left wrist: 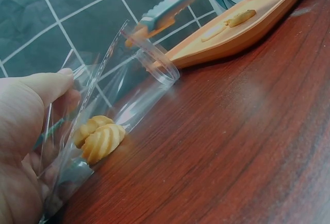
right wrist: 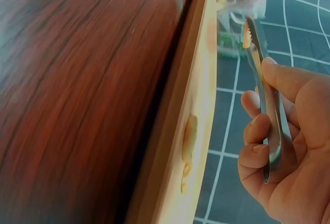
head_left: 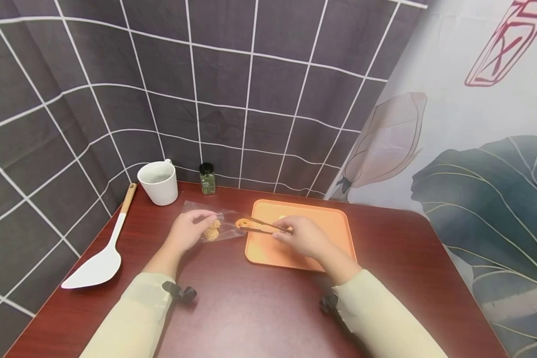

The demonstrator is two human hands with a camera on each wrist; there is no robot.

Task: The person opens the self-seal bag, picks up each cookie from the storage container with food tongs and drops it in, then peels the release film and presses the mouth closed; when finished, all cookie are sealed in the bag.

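Observation:
My left hand point(head_left: 188, 231) pinches the edge of a clear plastic bag point(left wrist: 135, 103) above the table. Swirled cookies point(left wrist: 103, 140) lie in the lower part of the bag, whose mouth faces right. In my right hand point(head_left: 306, 237) I hold metal tongs point(right wrist: 277, 126), thumb on one arm and fingers curled round the other. An orange-brown cookie point(head_left: 242, 223) is gripped between the tongs' tips at the bag's mouth; whether it is inside cannot be told. Beneath the tongs lies an orange tray point(head_left: 264, 251), with cookie pieces point(left wrist: 241, 18) on it.
Behind the bag, near the wall, stand a white mug point(head_left: 160, 191) and a green jar with a black lid point(head_left: 208, 180). A white spatula point(head_left: 96, 267) with a wooden handle lies along the table's left edge. Dark gridded cloth point(head_left: 223, 89) hangs behind the table point(head_left: 241, 308).

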